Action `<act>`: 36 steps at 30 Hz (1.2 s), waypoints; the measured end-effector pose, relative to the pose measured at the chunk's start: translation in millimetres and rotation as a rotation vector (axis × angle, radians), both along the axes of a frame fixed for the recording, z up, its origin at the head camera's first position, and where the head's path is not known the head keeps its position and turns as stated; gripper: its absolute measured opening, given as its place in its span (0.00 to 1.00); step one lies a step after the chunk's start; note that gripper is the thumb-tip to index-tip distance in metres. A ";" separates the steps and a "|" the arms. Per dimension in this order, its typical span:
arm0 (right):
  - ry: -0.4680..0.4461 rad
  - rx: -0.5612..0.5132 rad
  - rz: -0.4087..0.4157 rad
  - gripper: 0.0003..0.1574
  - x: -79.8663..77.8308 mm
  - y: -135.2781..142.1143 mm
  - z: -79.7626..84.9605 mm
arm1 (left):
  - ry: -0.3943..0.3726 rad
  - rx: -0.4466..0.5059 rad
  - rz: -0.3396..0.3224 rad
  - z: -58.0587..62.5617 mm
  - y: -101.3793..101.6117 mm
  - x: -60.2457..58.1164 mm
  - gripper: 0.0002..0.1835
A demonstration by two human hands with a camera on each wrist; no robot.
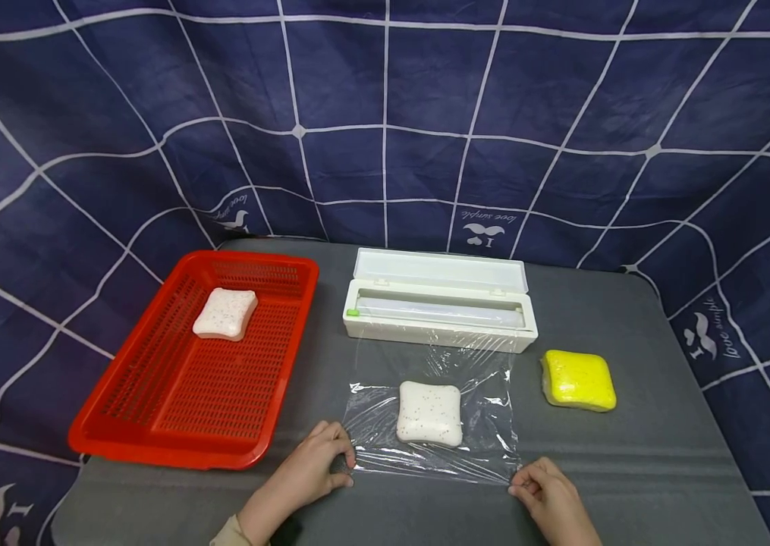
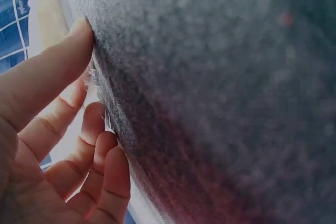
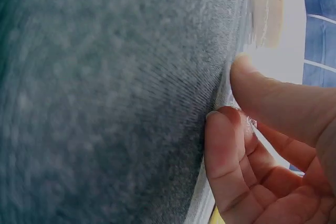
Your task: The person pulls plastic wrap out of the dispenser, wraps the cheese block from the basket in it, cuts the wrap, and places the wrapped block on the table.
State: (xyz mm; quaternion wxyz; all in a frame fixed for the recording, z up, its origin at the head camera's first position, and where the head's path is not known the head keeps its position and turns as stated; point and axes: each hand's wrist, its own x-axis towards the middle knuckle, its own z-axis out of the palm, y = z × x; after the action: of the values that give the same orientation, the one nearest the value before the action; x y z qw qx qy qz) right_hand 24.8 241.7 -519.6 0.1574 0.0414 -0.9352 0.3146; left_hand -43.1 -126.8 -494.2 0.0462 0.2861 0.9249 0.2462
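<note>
A clear sheet of plastic wrap (image 1: 487, 436) stretches toward me from a white dispenser box (image 1: 439, 334). A white speckled soap-like bar (image 1: 429, 413) with rounded corners overlaps the middle of the sheet. My left hand (image 1: 316, 462) is at the sheet's near left corner, fingertips right at its edge. A gap shows between left thumb and fingers in the head view. In the left wrist view, wrinkled film glints beside the left fingers (image 2: 94, 116). My right hand (image 1: 551, 500) pinches the near right corner, and film shows beside the right thumb (image 3: 262, 85).
The dispenser's lid (image 1: 439, 269) is raised, with a film roll (image 1: 439, 311) inside. On the left stands a red perforated basket (image 1: 180, 455) holding another speckled white bar (image 1: 224, 313). A yellow bar (image 1: 579, 381) lies right of the sheet. Dark blue grid-patterned cloth (image 1: 385, 167) surrounds the grey table (image 1: 658, 425).
</note>
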 end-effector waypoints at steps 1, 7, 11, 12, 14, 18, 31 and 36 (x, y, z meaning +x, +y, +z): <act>0.002 0.003 -0.006 0.24 -0.1 0.3 0.9 | 0.005 -0.002 0.000 -0.4 0.4 -0.3 0.16; -0.022 0.019 -0.038 0.22 -0.5 0.5 8.6 | 0.109 0.003 -0.012 -0.2 0.5 0.4 0.16; -0.035 0.031 -0.041 0.21 0.0 -1.4 15.9 | 0.188 0.027 0.018 3.4 -2.9 2.8 0.16; -0.037 0.035 -0.048 0.21 -0.2 -2.2 18.6 | 0.202 0.039 0.030 4.5 -3.4 3.2 0.16; -0.033 0.048 -0.066 0.21 -1.0 -3.4 23.8 | 0.230 0.066 0.047 6.5 -3.6 3.1 0.17; 0.013 0.051 -0.099 0.22 -5.3 -4.3 30.7 | 0.252 0.107 0.085 9.6 -0.6 1.3 0.15; 0.036 0.072 -0.049 0.21 -17.3 -4.0 27.5 | 0.160 0.073 0.186 13.8 8.8 -6.9 0.10; -0.020 0.080 -0.052 0.18 -22.4 -2.6 23.6 | 0.150 0.096 0.191 10.1 8.8 -10.3 0.11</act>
State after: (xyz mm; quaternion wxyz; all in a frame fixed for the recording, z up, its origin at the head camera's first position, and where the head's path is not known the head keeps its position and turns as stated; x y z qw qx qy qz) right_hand 2.4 239.1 -496.0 0.1546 0.0204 -0.9492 0.2733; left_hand -53.4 -117.9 -484.1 -0.0604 0.2160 0.9359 0.2716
